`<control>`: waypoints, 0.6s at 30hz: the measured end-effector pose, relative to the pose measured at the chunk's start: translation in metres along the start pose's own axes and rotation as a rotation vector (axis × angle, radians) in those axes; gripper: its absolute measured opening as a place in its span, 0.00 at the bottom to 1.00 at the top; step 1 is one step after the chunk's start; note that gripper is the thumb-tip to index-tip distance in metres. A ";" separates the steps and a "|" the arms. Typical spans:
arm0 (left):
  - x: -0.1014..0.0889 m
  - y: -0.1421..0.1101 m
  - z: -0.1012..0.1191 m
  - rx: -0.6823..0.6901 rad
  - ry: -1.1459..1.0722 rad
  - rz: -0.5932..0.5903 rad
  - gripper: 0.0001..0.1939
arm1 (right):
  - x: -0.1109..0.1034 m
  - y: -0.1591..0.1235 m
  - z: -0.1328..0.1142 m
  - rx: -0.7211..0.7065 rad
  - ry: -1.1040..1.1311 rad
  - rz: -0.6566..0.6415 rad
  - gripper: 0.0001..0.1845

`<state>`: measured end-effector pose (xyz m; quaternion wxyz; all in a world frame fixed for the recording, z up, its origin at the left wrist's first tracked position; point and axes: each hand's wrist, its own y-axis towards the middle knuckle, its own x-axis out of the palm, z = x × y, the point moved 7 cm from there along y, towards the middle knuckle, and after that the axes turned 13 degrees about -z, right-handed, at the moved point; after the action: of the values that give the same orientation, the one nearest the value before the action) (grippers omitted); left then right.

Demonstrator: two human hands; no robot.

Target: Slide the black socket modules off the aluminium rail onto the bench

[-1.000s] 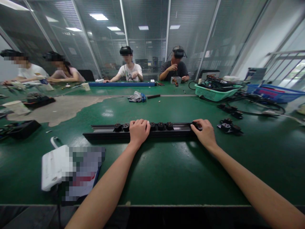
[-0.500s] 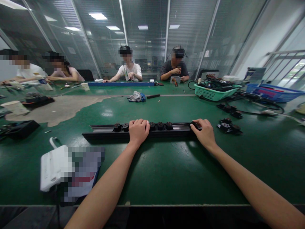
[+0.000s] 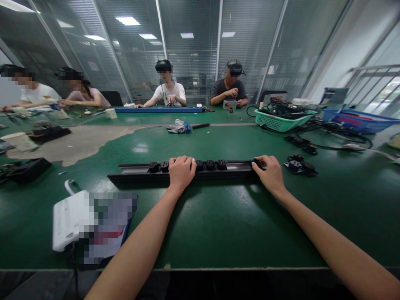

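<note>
A long black channel rail [image 3: 137, 178] lies crosswise on the green table, its silvery groove facing up. Several round black socket modules [image 3: 210, 165] sit in the groove, some left of my left hand and some right of it. My left hand [image 3: 182, 173] is closed over the middle of the rail, with its fingers curled across the top and hiding that part. At the rail's right end, my right hand [image 3: 270, 171] has thumb and fingers closed on another black socket module [image 3: 258, 162], mostly covered by the fingers. A bare stretch of groove separates it from the others.
Loose black modules [image 3: 300, 166] lie right of the rail. Farther back stand a green basket [image 3: 283, 123] of cables and a blue basket [image 3: 359, 123]. A white device [image 3: 72, 221] lies front left, gloves [image 3: 179, 126] behind the rail. Several people sit across the table.
My right hand has shifted very slightly to the right at the rail's end, with the module between its fingers. My left hand and the rail stay where they were.
</note>
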<state>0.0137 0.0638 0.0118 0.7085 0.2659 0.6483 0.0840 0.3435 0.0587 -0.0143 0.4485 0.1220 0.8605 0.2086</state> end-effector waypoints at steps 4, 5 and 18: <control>-0.001 0.000 0.000 -0.005 -0.009 -0.013 0.20 | -0.002 0.000 0.002 0.004 -0.004 0.007 0.17; -0.001 0.000 0.000 -0.005 -0.014 -0.016 0.20 | -0.002 0.000 0.001 0.002 -0.004 0.007 0.18; -0.001 0.000 0.000 -0.010 -0.029 -0.020 0.20 | -0.001 0.001 0.007 0.024 -0.025 0.027 0.14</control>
<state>0.0137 0.0629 0.0130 0.7199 0.2569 0.6403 0.0762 0.3498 0.0608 -0.0164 0.4547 0.1416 0.8556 0.2027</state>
